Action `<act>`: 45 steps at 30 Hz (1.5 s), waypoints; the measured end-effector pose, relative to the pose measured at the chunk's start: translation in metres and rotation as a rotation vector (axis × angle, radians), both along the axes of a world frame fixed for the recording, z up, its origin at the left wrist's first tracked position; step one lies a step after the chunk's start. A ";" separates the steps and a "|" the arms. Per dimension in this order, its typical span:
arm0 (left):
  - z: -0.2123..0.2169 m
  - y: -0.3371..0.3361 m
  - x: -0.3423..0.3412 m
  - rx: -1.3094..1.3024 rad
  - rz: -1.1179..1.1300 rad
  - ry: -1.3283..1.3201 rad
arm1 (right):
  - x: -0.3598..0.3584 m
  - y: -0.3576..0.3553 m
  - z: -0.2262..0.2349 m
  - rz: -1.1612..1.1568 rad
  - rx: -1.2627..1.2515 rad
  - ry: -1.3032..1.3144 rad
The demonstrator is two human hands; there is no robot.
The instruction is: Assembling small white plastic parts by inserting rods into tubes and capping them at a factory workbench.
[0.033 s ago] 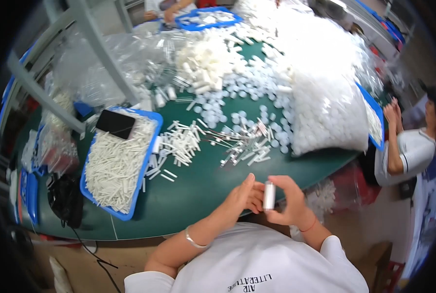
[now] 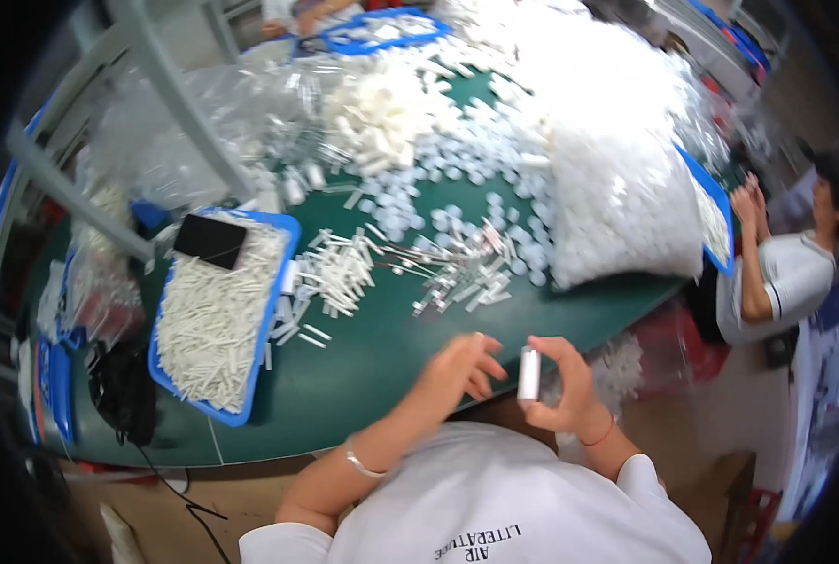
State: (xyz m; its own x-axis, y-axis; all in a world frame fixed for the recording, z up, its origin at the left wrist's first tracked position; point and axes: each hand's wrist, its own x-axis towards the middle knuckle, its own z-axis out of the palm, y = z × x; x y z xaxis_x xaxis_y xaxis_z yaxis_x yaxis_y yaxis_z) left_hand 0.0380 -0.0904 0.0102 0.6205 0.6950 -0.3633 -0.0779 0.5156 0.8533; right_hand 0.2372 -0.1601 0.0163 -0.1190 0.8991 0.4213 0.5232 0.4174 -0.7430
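In my right hand (image 2: 570,387) a small white cylinder (image 2: 529,376) stands nearly upright, gripped at its ends between thumb and fingers. My left hand (image 2: 459,368) is a short way to its left, fingers apart and slightly curled, with nothing in it and a gap to the cylinder. Beyond both hands lies a loose heap of thin metal strips and small tubes (image 2: 466,273) on the green table (image 2: 363,376). To the left of that heap is a pile of short white tubes (image 2: 337,273).
A blue tray (image 2: 271,324) full of white sticks holds a black phone (image 2: 210,241). Translucent round caps (image 2: 391,207) and thicker white cylinders (image 2: 372,117) cover the far middle. A bulging clear bag (image 2: 626,216) stands at right. Grey frame bars (image 2: 180,94) cross the left. Another person (image 2: 781,273) sits at right.
My left hand has drawn away leftward from the white cylinder, opening a gap. My right hand has shifted slightly right, still holding the cylinder. The whole view has moved a little.
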 end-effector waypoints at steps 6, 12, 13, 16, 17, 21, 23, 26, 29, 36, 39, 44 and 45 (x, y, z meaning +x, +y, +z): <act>0.015 0.051 -0.058 1.039 0.463 0.904 | 0.066 -0.111 -0.072 -0.408 -0.491 0.104; -0.046 0.104 -0.126 1.299 0.361 1.165 | 0.109 -0.189 -0.190 -0.709 -0.950 -0.062; -0.050 0.109 -0.118 1.459 0.379 1.121 | 0.120 -0.210 -0.211 -0.693 -0.810 -0.221; -0.060 0.121 -0.110 1.494 0.369 1.090 | 0.135 -0.202 -0.208 -0.645 -0.642 -0.268; -0.062 0.124 -0.108 1.503 0.383 1.107 | 0.129 -0.184 -0.185 -0.617 -0.631 -0.268; -0.062 0.135 -0.100 1.526 0.461 1.190 | 0.076 -0.080 -0.050 -0.267 -0.624 -0.101; -0.061 0.140 -0.099 1.478 0.473 1.188 | 0.044 -0.029 -0.009 -0.107 -0.361 -0.034; -0.057 0.143 -0.103 1.384 0.478 1.172 | 0.007 0.052 0.008 0.011 -0.063 -0.082; -0.048 0.148 -0.096 1.334 0.420 1.171 | -0.029 0.132 -0.010 -0.001 0.092 -0.104; -0.043 0.150 -0.101 1.243 0.426 1.131 | -0.092 0.220 -0.046 -0.049 0.251 -0.548; -0.042 0.150 -0.104 1.230 0.432 1.120 | -0.090 0.219 -0.043 -0.040 0.151 -0.468; -0.035 0.146 -0.108 1.359 0.494 0.996 | -0.074 0.215 -0.034 -0.090 -0.149 0.139; -0.032 0.145 -0.105 1.359 0.491 0.993 | -0.070 0.215 -0.027 -0.092 -0.129 0.194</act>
